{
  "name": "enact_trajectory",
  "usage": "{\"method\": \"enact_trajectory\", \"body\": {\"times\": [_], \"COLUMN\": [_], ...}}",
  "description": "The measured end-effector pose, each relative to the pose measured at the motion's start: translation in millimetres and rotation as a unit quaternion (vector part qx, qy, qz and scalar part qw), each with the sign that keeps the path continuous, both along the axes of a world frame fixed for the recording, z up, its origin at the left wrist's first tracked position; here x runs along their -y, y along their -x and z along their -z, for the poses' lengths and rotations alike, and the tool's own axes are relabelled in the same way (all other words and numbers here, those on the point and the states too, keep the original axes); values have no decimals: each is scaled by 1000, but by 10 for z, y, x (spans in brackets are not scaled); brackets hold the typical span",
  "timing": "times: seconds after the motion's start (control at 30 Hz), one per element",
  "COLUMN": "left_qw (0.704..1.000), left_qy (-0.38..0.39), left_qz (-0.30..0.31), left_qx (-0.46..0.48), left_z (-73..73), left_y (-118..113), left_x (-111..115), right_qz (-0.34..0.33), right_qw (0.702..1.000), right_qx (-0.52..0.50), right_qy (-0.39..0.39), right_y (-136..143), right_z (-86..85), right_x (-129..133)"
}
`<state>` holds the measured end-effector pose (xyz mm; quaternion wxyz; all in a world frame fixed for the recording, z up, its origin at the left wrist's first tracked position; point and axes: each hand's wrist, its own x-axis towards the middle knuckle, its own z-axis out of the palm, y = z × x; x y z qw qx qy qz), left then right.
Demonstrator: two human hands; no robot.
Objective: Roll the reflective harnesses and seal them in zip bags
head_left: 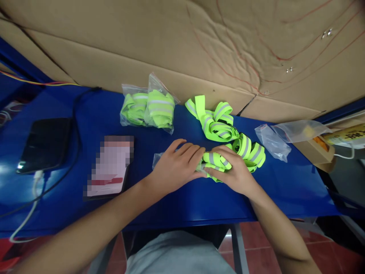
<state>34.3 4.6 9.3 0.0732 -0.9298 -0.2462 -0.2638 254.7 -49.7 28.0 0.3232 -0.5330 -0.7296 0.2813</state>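
My right hand (238, 173) is closed around a folded neon-green reflective strap (215, 160) with a grey stripe. Pressed against its left side, my left hand (178, 163) curls over a clear plastic bag (156, 158), whose end sticks out behind the fingers. My palm hides most of this bag, so how far the strap sits inside it cannot be seen. Just beyond my right hand lie rolled straps (242, 146), and a looser tangle of straps (212, 121) rests farther back.
Two filled zip bags (161, 108) lie against the cardboard wall (114, 49). On the blue table (176, 207) are a lit phone (111, 163) and a dark phone (45, 142) with a white cable. At right are clear bags (273, 140) and a cardboard box (316, 152).
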Motion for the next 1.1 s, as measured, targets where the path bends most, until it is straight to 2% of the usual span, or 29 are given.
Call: {"method": "enact_trajectory", "body": {"times": [0.17,0.23,0.43,0.53,0.7,0.87,1.03,1.1], "left_qw": [995,991,994,995,994,991,990,990], "left_qy": [90,116,95,86,101,131,136,132], "left_qz": [-16,-23,-51,-54,-39,-28,-29,-32], "left_qx": [-46,-57,-20,-1,0,-5,-29,-35], "left_z": [56,90,86,26,-5,50,109,122], "left_y": [-41,-63,-90,-69,-46,-76,-131,-139], "left_x": [11,9,22,29,21,46,70,72], "right_qz": [80,101,116,101,8,-8,108,121], "right_qw": [989,981,979,984,986,993,978,969], "right_qx": [-110,-151,-168,-137,-88,-84,-178,-217], "right_qy": [65,68,20,-50,-138,-85,-15,7], "right_y": [88,125,176,181,185,178,205,219], "right_z": [52,88,208,216,211,226,304,344], "right_x": [-2,-7,-18,-5,16,25,-17,-47]}}
